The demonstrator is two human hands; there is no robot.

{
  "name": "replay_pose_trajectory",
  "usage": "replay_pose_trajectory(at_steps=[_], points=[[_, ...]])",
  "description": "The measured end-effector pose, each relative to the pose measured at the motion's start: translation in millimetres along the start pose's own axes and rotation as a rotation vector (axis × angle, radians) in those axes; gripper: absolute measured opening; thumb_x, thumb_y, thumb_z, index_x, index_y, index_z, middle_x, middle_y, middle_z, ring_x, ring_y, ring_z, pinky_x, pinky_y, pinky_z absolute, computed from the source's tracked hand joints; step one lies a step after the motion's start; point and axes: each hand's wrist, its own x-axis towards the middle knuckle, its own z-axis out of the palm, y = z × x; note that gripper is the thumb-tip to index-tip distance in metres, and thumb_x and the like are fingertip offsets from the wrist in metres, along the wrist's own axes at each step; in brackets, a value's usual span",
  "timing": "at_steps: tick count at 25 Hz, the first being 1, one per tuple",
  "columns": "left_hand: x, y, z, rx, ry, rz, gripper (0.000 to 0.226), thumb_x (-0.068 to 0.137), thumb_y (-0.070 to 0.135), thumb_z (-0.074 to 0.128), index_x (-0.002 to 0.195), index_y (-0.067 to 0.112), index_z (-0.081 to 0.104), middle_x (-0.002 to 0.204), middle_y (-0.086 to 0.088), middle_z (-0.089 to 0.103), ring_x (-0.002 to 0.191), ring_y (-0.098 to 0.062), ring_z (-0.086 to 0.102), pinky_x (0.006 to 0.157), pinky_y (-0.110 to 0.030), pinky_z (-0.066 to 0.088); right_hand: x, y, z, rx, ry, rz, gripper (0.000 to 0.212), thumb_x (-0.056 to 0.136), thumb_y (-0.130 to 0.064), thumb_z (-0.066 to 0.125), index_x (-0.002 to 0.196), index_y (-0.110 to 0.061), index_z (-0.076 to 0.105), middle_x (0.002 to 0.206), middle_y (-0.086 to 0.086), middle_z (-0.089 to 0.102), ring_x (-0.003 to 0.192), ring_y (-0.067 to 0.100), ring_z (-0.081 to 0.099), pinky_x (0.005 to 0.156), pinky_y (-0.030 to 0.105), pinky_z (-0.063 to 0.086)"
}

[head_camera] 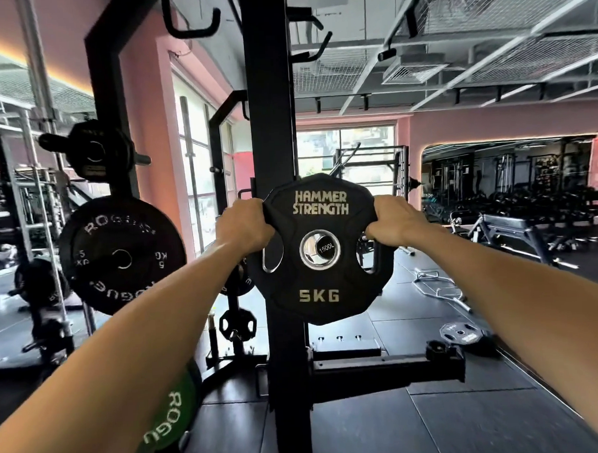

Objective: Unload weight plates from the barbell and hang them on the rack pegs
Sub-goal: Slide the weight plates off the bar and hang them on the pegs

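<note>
A black 5 kg plate point(319, 294) marked HAMMER STRENGTH faces me at the centre, upright against the black rack upright point(268, 107). Through its steel-ringed centre hole I see the round end of a rack peg point(327, 249). My left hand point(244, 228) grips the plate's upper left edge, fingers curled into the left grip slot. My right hand point(395, 220) grips the upper right edge the same way. A black Rogue plate point(119, 234) hangs on a peg at the left, with a smaller black plate point(95, 149) above it.
A green Rogue plate point(172, 416) shows under my left forearm. A small plate point(236, 323) hangs low behind the upright. Another plate point(461, 334) lies on the dark floor at the right. Benches point(517, 227) and a bar frame point(441, 288) stand beyond.
</note>
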Motion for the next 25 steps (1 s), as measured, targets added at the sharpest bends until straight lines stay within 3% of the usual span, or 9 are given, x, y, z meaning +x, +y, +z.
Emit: replay_pose_trajectory(at_steps=[6,11,15,22,25], points=[[-8,-62,-54,0.02,0.026,-0.013,0.019,0.078,0.015,0.06,0.097,0.012,0.063,0.086,-0.004,0.059,0.08,-0.03,0.058,0.066,-0.034,0.043,-4,-76,1,0.005,0.008,-0.061,0.016,0.072,-0.014,0.062,0.087,-0.012,0.057,0.084,0.003,0.059,0.081,0.026,0.06,0.063,0.03,0.045],[-11,-145,-98,0.073,0.05,-0.016,0.022,0.079,0.017,0.061,0.101,0.012,0.061,0.093,-0.008,0.057,0.095,-0.037,0.06,0.073,-0.036,0.043,1,-161,36,0.051,0.005,-0.098,0.019,0.067,-0.02,0.063,0.085,-0.017,0.057,0.085,0.002,0.062,0.081,0.026,0.061,0.071,0.037,0.054],[-11,-235,-130,0.12,0.044,-0.002,0.03,0.078,0.022,0.063,0.107,0.013,0.063,0.107,-0.014,0.062,0.1,-0.04,0.061,0.079,-0.042,0.048,-2,-248,68,0.047,0.023,-0.107,0.022,0.073,-0.024,0.066,0.09,-0.018,0.054,0.088,0.0,0.059,0.084,0.025,0.059,0.076,0.037,0.051],[-1,-373,-159,0.129,0.025,0.031,0.022,0.077,0.025,0.067,0.096,0.013,0.062,0.089,-0.01,0.06,0.091,-0.037,0.063,0.075,-0.04,0.048,1,-372,131,0.056,-0.039,-0.128,0.024,0.069,-0.023,0.064,0.092,-0.016,0.058,0.091,0.003,0.063,0.085,0.027,0.061,0.081,0.039,0.052],[5,-423,-156,0.105,0.029,0.016,0.022,0.075,0.025,0.065,0.094,0.014,0.062,0.084,-0.006,0.058,0.087,-0.037,0.062,0.069,-0.036,0.045,12,-412,153,0.007,-0.037,-0.134,0.02,0.075,-0.022,0.065,0.091,-0.015,0.056,0.09,0.003,0.061,0.086,0.027,0.058,0.072,0.034,0.044]])
